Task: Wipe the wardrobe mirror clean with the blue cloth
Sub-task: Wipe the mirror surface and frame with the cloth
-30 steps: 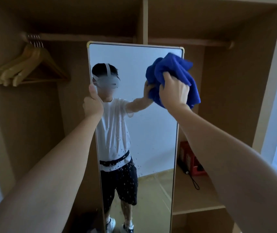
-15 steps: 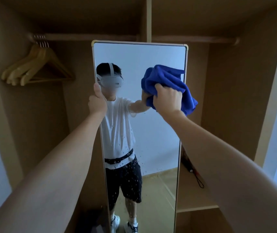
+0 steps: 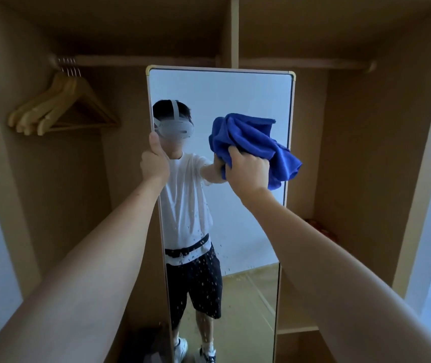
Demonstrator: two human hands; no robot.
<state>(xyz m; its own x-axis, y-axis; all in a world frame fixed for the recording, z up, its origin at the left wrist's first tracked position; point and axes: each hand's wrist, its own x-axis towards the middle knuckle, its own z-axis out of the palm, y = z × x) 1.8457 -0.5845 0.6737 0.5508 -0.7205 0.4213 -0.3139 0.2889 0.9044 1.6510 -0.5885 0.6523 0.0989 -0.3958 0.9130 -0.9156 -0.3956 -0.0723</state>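
Inside wooden wardrobe, droplet-speckled mirror, hangers

I see a deep royal-blue cloth, plain and unpatterned. The mirror has a thin pale gold frame, and its glass shows a bluish-white wall, a tan floor and a scatter of small pale droplets. The wardrobe is plain tan brown, shadowed darker above. The hangers are light yellow wood. In the reflection: white shirt, black shorts.

One mirror, one blue cloth (bunched), two hands.
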